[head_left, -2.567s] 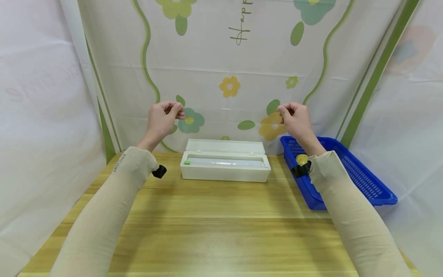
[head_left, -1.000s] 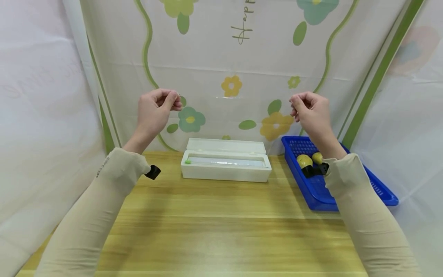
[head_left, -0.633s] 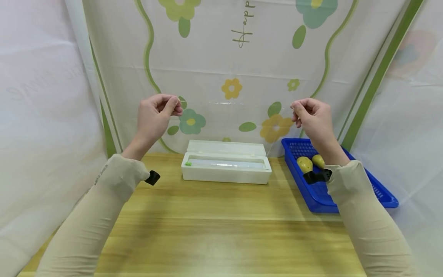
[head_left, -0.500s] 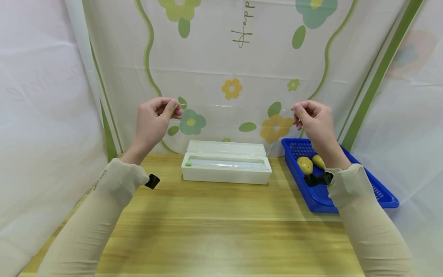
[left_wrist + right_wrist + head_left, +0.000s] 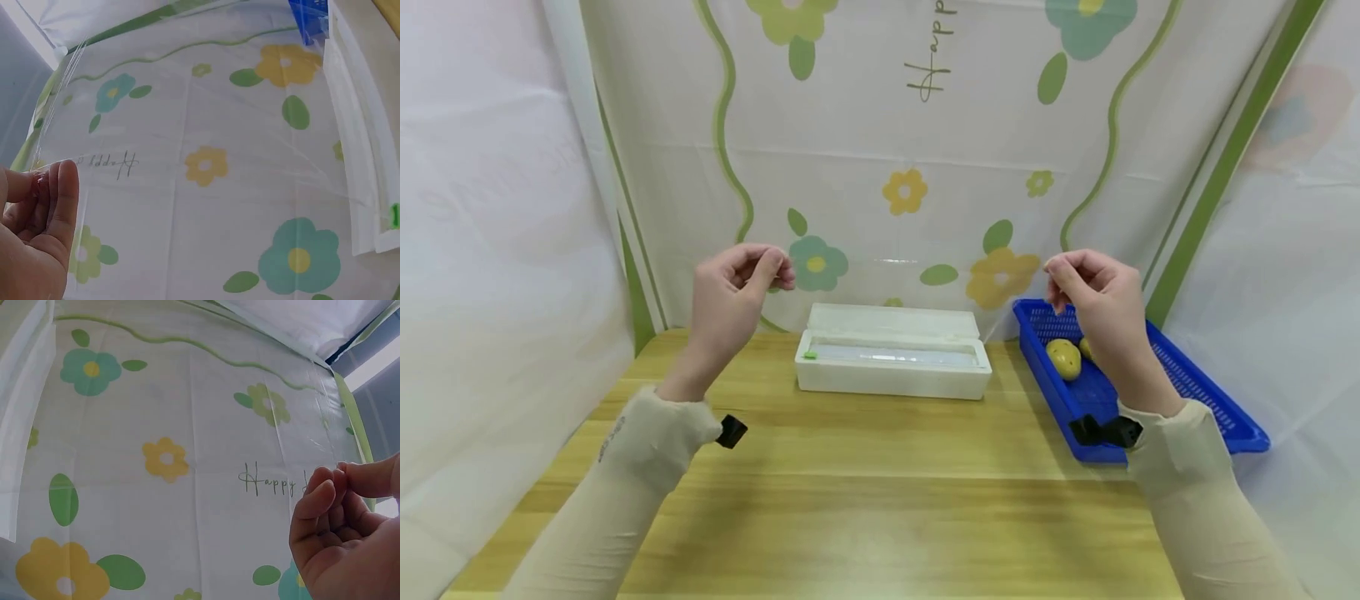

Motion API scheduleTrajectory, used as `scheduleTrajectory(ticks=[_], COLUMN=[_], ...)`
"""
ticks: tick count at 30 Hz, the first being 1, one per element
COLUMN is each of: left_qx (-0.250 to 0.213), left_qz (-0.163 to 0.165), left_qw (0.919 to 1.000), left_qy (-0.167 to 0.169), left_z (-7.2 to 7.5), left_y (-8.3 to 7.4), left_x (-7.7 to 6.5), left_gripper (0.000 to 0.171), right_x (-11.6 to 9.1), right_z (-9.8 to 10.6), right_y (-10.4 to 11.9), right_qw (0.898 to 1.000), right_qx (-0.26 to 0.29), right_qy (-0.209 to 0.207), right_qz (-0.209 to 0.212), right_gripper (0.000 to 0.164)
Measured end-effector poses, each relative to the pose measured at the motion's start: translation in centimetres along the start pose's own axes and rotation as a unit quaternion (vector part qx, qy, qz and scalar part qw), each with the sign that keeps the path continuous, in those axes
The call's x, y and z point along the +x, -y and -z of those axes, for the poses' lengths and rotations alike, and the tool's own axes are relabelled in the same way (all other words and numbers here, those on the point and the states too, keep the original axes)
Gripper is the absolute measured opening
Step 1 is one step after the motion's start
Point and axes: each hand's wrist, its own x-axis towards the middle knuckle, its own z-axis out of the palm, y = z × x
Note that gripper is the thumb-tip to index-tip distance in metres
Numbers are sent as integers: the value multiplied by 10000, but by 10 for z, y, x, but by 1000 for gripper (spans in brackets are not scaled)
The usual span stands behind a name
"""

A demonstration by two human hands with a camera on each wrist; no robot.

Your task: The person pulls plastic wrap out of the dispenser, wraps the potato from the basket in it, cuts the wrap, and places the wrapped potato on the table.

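My left hand (image 5: pixel 730 300) and right hand (image 5: pixel 1101 304) are raised, level and apart, above the table's back part. Between them stretches a sheet of clear cling film (image 5: pixel 895 261), seen mainly by its glints. Thumb and fingertips of each hand pinch a corner of it; creases in the film (image 5: pixel 65 81) run up from the left fingers in the left wrist view. Below and behind the hands stands a white cling film dispenser box (image 5: pixel 891 383), its lid (image 5: pixel 891 321) tipped back. A green slide cutter (image 5: pixel 809 356) sits at its left end, and a pale roll lies inside.
At the right is a blue plastic basket (image 5: pixel 1251 440) with yellow potatoes (image 5: pixel 1063 360) in it, partly hidden behind the right wrist. A flower-printed cloth (image 5: pixel 842 125) hangs behind the wooden table (image 5: pixel 865 517), with white cloth at both sides.
Both hands have drawn apart since the earliest frame. Over the last second they have come down and nearer, lowering the film between them. Box and basket stay in place.
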Motion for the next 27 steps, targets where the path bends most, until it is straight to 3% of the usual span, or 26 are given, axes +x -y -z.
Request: scheduleTrajectory(ticks=[5,9,13,17,20,23,27], left_qx=[-38,-63,-88,-39,146,292,249], left_qz=[-33,135,357,236,-1,-69,272], left_qw=[10000,9996,9982,9968,9935,9851,9676], left_qy=[49,239,482,765,1129,1696,2497], left_z=[2,5,8,11,14,18,24], left_y=[1,5,16,24,28,33,46], left_x=[-32,-55,-74,-89,-99,-108,-121], left_gripper=[16,14,11,11,16,22,21], right_x=[-34,-58,-75,-94,-106,-115,-120], right_z=[0,5,10,16,20,24,28], right_y=[-1,-4,-7,-10,-15,-21,-33], right_qw=[9990,9969,9925,9804,9699,9611,9504], right_qx=[230,156,-279,-801,-776,-674,-675], right_qy=[344,676,1063,1709,2176,2447,2717], right_qz=[-162,-361,-542,-571,-768,-1091,-1355], right_gripper=[27,23,18,14,14,14,13])
